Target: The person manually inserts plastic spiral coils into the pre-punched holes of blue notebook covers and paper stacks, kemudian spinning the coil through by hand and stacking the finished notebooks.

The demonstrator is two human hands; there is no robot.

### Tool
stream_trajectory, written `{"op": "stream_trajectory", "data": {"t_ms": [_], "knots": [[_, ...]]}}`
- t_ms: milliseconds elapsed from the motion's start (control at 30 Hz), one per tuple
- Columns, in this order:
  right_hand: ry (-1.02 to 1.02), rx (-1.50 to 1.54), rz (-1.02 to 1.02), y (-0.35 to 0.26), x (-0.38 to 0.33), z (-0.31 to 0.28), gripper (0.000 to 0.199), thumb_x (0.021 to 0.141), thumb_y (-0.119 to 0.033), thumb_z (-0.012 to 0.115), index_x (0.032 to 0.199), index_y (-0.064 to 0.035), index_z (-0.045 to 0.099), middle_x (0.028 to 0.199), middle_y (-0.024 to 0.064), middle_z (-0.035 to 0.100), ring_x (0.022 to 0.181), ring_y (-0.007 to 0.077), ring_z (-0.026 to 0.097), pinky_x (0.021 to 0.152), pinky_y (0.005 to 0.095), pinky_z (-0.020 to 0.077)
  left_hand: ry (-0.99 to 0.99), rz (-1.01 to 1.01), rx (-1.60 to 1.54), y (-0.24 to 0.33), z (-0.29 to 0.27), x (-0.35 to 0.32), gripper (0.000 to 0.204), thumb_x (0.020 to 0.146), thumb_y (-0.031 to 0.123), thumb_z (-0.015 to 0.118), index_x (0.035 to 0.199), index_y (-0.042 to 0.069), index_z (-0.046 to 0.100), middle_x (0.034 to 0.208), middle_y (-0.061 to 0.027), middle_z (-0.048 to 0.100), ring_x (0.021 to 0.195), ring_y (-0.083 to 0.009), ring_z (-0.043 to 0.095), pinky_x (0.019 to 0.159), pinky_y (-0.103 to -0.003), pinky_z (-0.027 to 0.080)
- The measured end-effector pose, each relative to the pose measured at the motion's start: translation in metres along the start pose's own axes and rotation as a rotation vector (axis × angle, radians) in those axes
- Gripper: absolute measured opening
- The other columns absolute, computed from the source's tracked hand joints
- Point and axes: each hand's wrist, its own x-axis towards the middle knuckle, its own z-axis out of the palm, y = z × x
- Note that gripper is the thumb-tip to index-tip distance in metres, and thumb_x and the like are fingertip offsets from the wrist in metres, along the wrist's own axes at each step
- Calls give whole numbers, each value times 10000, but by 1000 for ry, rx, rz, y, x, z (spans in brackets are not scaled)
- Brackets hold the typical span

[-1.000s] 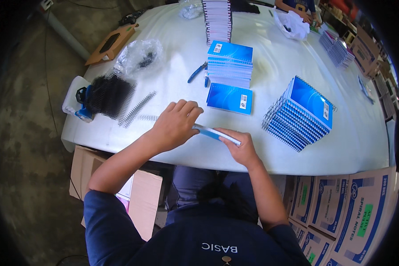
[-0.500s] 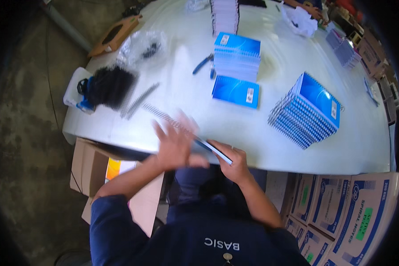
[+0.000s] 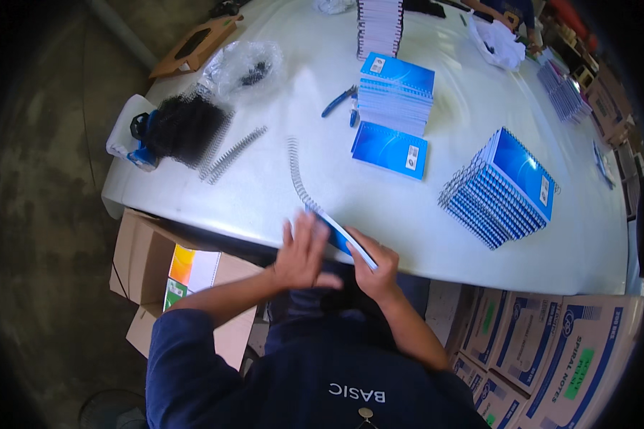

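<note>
A blue-covered notebook (image 3: 340, 242) is held on edge over the near rim of the table. My right hand (image 3: 376, 270) grips its near end, thumb on one side and fingers on the other. From the notebook's far end a dark wire coil (image 3: 293, 163) runs out, its loose length curving away across the tabletop. My left hand (image 3: 302, 254) is beside the notebook's left face, near where the coil meets it; its fingers are stretched apart and slightly smeared by motion. Whether it touches the coil is hard to see.
Beyond lie a blue notebook (image 3: 390, 149), a notebook stack (image 3: 396, 104) and blue-handled pliers (image 3: 338, 102). A coil-bound stack (image 3: 501, 193) stands right. Loose coils (image 3: 235, 154), a black coil bundle (image 3: 182, 130) and a plastic bag (image 3: 243, 70) are left. Cartons (image 3: 583, 365) fill the lower right.
The coil's loose end has swung from pointing left to pointing away from me. My left hand has shifted slightly right, fingers still spread. The right hand keeps its grip on the notebook.
</note>
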Motion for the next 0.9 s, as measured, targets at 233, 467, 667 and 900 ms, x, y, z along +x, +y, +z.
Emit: {"op": "stream_trajectory", "data": {"t_ms": [233, 467, 667, 900], "knots": [[-129, -38, -156, -4, 6, 0, 400, 710, 126, 555, 1084, 8, 635, 984, 175, 667, 880, 315, 662, 761, 376, 530, 296, 98, 138, -36, -23, 45, 1226, 676, 868, 300, 1374, -133, 183, 1415, -395, 135, 1333, -552, 52, 1023, -654, -70], [-170, -9, -148, -7, 5, -2, 411, 702, 132, 559, 1087, 6, 632, 1014, 175, 660, 880, 309, 663, 762, 362, 535, 247, 143, -4, -4, -22, 12, 1112, 717, 840, 303, 1405, -31, 231, 1399, -371, 229, 1327, -556, 80, 1005, -681, -33], [-58, -146, -203, 5, 4, -14, 400, 703, 135, 561, 1075, 9, 634, 996, 177, 663, 848, 308, 663, 743, 370, 536, 160, 312, 38, 6, -24, 20, 1058, 725, 774, 449, 1347, -73, 326, 1352, -376, 305, 1314, -550, 153, 1033, -649, 116], [-109, -195, -97, 3, -2, -4, 367, 722, 129, 548, 1049, 0, 654, 969, 169, 672, 865, 305, 668, 770, 350, 525, 167, 67, -438, 11, 6, 15, 892, 752, 743, 463, 1419, 167, 326, 1427, -309, 236, 1328, -484, 216, 1068, -567, 181]]}}
